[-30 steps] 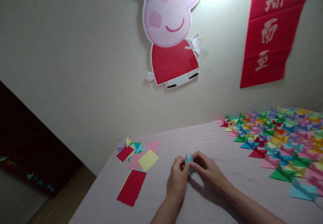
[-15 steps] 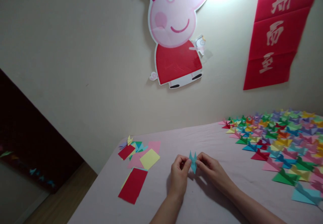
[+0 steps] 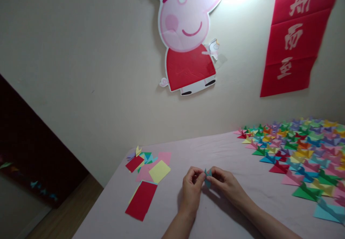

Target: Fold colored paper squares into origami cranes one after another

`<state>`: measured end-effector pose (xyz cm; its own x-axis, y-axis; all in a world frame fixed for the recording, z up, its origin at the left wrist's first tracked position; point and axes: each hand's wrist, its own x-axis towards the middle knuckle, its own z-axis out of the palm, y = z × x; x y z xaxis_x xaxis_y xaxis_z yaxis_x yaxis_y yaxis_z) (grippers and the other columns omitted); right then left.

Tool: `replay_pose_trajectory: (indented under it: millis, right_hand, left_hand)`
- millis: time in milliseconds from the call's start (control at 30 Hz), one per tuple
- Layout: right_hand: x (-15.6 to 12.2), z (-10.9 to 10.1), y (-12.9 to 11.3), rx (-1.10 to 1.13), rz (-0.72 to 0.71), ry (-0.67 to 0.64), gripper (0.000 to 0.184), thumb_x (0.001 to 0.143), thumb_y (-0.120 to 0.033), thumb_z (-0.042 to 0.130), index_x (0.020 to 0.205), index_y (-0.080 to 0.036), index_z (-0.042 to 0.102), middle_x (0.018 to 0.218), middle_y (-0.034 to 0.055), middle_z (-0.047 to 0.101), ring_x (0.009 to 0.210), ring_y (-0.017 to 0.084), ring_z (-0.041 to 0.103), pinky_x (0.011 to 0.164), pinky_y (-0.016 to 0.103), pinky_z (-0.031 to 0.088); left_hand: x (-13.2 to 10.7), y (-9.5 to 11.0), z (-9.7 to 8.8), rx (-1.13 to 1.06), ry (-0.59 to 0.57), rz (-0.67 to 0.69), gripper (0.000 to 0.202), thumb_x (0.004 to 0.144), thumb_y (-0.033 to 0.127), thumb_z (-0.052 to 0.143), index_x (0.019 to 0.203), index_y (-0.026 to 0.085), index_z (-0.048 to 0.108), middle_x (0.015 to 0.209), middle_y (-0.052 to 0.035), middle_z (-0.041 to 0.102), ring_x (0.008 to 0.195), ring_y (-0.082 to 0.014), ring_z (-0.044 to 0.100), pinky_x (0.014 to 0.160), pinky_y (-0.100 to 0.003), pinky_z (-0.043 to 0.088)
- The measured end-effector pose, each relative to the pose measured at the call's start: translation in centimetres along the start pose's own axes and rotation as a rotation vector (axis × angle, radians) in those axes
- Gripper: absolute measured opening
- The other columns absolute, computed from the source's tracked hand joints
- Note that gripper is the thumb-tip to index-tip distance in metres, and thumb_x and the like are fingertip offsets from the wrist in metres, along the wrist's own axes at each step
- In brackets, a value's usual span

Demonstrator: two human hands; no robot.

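A small teal folded paper piece (image 3: 207, 177) is pinched between both my hands above the pink tabletop (image 3: 231, 210). My left hand (image 3: 192, 190) grips its left side with thumb and fingers closed. My right hand (image 3: 226, 184) pinches its right side. Only the two upper points and a bit of the lower tip show between my fingers.
Loose paper sheets lie to the left: a red sheet (image 3: 141, 200), a yellow sheet (image 3: 159, 171), pink and teal ones behind. Rows of several coloured folded paper cranes (image 3: 296, 152) cover the right of the table. A cartoon pig cutout (image 3: 187, 37) and red banner (image 3: 295, 37) hang on the wall.
The teal piece has sunk lower between my fingers, with less of it showing than before. Both hands stay close together at the same spot.
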<state>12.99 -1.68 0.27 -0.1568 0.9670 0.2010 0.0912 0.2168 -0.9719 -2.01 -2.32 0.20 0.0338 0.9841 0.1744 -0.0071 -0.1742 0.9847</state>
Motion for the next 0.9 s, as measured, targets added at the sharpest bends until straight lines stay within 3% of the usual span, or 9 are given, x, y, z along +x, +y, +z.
replay_pose_trajectory:
  millis: [267,667,900]
  right_hand:
    - [-0.1,-0.1,-0.4,-0.019,0.015,0.023,0.029,0.072,-0.043,0.069,0.061,-0.018,0.063,0.055,-0.0037,0.053,0.055,0.013,0.046,0.054,0.025,0.037]
    - [-0.1,-0.2,-0.6,0.016,0.0,0.052,0.032,0.07,-0.049,0.071,0.062,-0.018,0.068,0.064,0.0004,0.061,0.06,0.016,0.053,0.057,0.026,0.042]
    - [-0.2,0.0,-1.0,-0.031,-0.006,0.044,0.034,0.074,-0.05,0.063,0.062,-0.02,0.059,0.057,-0.0036,0.049,0.056,0.014,0.043,0.054,0.026,0.036]
  left_hand:
    - [0.1,0.0,0.1,-0.027,0.001,0.034,0.03,0.077,0.047,0.068,0.074,0.018,0.06,0.071,0.0015,0.051,0.07,-0.0147,0.045,0.065,-0.024,0.038]
    - [0.1,-0.3,0.1,-0.039,-0.007,0.002,0.032,0.077,0.049,0.069,0.078,0.018,0.06,0.071,0.0017,0.052,0.068,-0.0143,0.045,0.065,-0.024,0.037]
    - [0.1,-0.5,0.2,-0.035,-0.022,0.005,0.028,0.08,0.044,0.067,0.081,0.017,0.06,0.075,0.0005,0.056,0.072,-0.0154,0.048,0.068,-0.025,0.038]
